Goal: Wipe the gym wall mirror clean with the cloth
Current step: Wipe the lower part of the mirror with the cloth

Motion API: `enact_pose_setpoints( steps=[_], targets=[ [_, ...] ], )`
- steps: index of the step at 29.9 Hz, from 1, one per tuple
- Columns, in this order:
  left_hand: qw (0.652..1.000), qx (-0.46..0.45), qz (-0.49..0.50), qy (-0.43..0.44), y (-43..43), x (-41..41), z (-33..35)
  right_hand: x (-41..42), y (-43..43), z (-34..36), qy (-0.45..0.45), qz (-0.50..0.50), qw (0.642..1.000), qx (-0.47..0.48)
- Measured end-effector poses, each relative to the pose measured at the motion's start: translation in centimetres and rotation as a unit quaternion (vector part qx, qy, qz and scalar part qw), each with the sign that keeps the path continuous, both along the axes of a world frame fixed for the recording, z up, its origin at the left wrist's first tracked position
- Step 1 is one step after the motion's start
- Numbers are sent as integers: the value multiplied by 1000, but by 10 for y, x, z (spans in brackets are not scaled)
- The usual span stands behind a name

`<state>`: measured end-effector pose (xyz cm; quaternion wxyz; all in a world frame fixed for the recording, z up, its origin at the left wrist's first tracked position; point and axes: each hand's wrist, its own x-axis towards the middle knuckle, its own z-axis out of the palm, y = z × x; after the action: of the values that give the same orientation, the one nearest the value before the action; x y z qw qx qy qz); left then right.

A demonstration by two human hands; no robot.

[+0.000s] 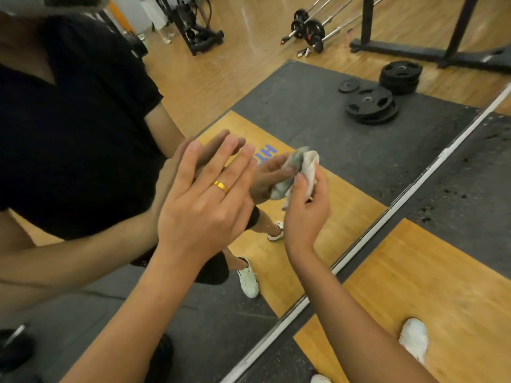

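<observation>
**Mirror (304, 106): cloth (308, 164) touching glass**

Right hand (307, 217) is gripping the crumpled cloth against the mirror, mid-frame. Left hand (204, 208), at the cloth's 9 o'clock, is resting flat on the glass, fingers straight, ring (221, 187) showing.

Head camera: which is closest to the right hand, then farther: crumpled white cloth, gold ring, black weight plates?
1. Nearest: crumpled white cloth, gripped in the right hand.
2. Next: gold ring, on the left hand.
3. Farthest: black weight plates, reflected upper right.
</observation>
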<state>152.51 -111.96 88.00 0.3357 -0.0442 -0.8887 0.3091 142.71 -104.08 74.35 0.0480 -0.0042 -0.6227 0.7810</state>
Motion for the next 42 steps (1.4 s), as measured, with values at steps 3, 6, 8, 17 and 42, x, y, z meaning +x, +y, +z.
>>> enact_pose_setpoints(
  steps=[3, 6, 8, 17, 42],
  targets=[
    [1000, 4, 0, 11, -1, 0, 0, 61, -16, -4, 76, 83, 994, 1],
    [1000, 3, 4, 7, 1, 0, -1, 58, -5, -15, 158, 110, 980, 45],
    [1000, -1, 8, 8, 2, 1, 0, 30, 3, -18, 121, 76, 988, 52],
    [999, -22, 24, 14, 2, 0, 0, 75, -12, -26, 94, 111, 987, 61],
    [995, 50, 12, -83, -9, 84, -7, 89, -17, -28, 7, 72, 995, 72]
  ],
)
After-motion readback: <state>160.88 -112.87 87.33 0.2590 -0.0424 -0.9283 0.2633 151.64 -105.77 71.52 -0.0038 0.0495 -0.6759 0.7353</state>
